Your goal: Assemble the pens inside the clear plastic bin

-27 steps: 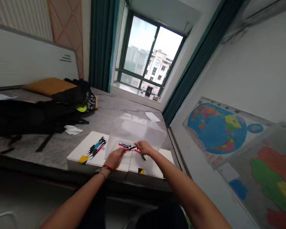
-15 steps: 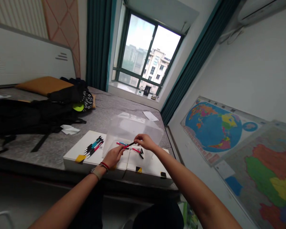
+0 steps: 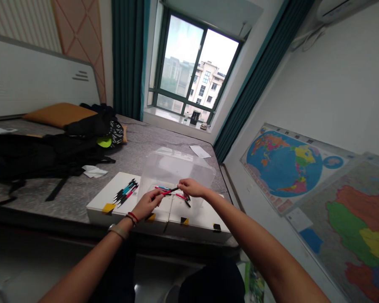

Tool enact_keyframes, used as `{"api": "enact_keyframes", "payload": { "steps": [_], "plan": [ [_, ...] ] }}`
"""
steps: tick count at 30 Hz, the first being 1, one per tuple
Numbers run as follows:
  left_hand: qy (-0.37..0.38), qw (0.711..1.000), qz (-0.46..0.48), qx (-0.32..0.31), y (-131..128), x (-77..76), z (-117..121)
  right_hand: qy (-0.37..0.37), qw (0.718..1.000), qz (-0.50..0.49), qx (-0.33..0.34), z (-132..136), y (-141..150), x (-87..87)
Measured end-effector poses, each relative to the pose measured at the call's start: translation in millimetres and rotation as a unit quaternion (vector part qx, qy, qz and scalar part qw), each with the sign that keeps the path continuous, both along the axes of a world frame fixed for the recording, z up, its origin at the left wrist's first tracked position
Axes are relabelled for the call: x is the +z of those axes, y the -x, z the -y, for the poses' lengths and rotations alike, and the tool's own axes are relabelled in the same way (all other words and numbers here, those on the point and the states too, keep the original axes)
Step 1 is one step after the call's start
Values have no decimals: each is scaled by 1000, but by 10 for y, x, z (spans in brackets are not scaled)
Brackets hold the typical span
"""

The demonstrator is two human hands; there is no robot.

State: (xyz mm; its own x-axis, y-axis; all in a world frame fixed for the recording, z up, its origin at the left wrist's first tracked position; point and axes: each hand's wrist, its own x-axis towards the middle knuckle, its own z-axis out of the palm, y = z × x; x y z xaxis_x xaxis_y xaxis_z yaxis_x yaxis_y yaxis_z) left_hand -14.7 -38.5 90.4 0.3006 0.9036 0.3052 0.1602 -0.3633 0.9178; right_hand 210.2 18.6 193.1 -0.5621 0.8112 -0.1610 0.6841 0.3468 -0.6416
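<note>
Compared with half a second ago, left hand (image 3: pixel 150 202) risen from the board and now meeting the right hand (image 3: pixel 189 188) on the same red pen (image 3: pixel 169 192). Earlier only the right fingers on it, the left hand lower and apart. Now pinched at both ends: left fingertips closed on the red end, right fingers closed on the dark end, pen held nearly level just above the white board (image 3: pixel 198 216). Judging from this, a two-handed handling of the pen, perhaps pulling or fitting a part; not possible to tell which.

Behind the hands, a clear plastic box (image 3: pixel 177 170) standing on the board, open on the near side. Inside, on its floor, a few pens (image 3: pixel 162 188), pink and teal, lying flat. Exact number not readable through the hazy wall. Just under the right hand, some small loose dark and pink pieces (image 3: pixel 186 200) on the board.

To the left of the box, well apart from the hands, a bundle of pens (image 3: pixel 126 193) lying loose on the board, in no container. Further left on the grey bed (image 3: pixel 82 193), a black bag (image 3: pixel 50 153) and a crumpled white paper (image 3: pixel 94 171).
</note>
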Motion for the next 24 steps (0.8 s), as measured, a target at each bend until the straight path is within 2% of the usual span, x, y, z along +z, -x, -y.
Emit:
{"api": "enact_keyframes", "payload": {
  "steps": [3,5,7,10,13,16,20,22,24],
  "plan": [
    [-115,984,-107,86,85,76,61,90,993,-68,-18,-37,63,-65],
    [-141,975,-137,107,92,64,85,121,985,-115,-40,-63,110,-113],
    [-140,976,-142,92,59,26,96,121,980,-142,-69,-105,157,-163],
    [-144,977,-159,13,-37,-24,92,110,978,-143,-105,-218,236,-229],
    [-172,964,-200,-46,-133,-64,49,100,985,-94,-103,-357,323,-264],
    [-189,951,-241,-53,-172,-161,-49,78,993,-42,-82,-448,392,-261],
    [-153,944,-291,29,-132,-392,-206,-19,997,73,-36,-459,382,-234],
    [-141,940,-303,70,-109,-510,-262,-74,984,163,-22,-444,326,-243],
    [-128,937,-308,102,-102,-608,-295,-91,964,249,-20,-428,253,-282]
  ]
}}
